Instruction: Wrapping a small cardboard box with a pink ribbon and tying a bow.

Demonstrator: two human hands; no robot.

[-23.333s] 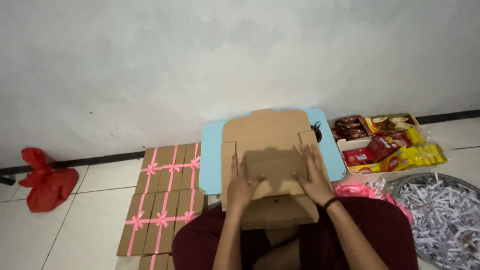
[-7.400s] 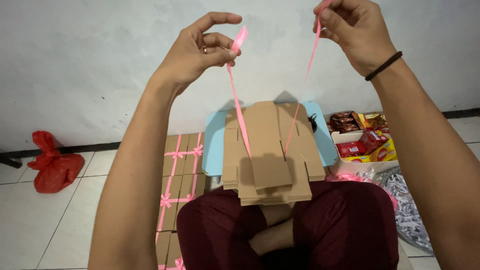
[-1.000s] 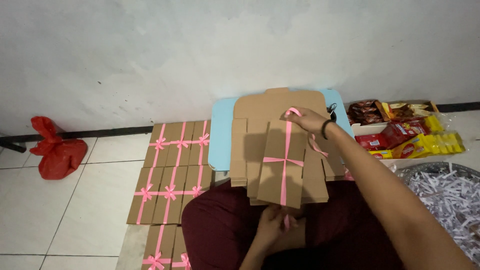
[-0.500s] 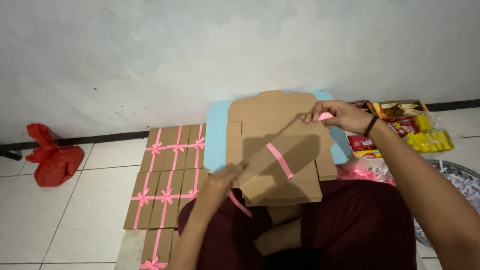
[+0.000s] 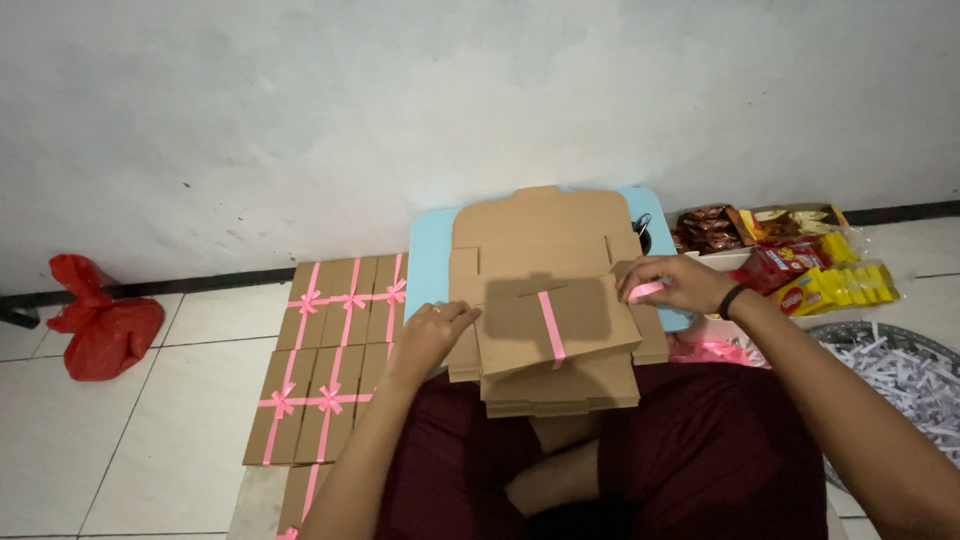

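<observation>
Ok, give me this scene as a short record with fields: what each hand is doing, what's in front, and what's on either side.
left hand: grips the left edge of the small cardboard box
right hand: pinches the pink ribbon at the box's right side
ribbon: one strip runs across the box top
under the box: stack of flat cardboard on a light blue table
left side: ribbon-tied boxes on the floor, red bag
right side: snack packets, tray of shredded paper

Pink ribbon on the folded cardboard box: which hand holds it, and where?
The right hand pinches the pink ribbon at its free end, right of the brown folded cardboard box. The left hand steadies the box's left edge.
</observation>
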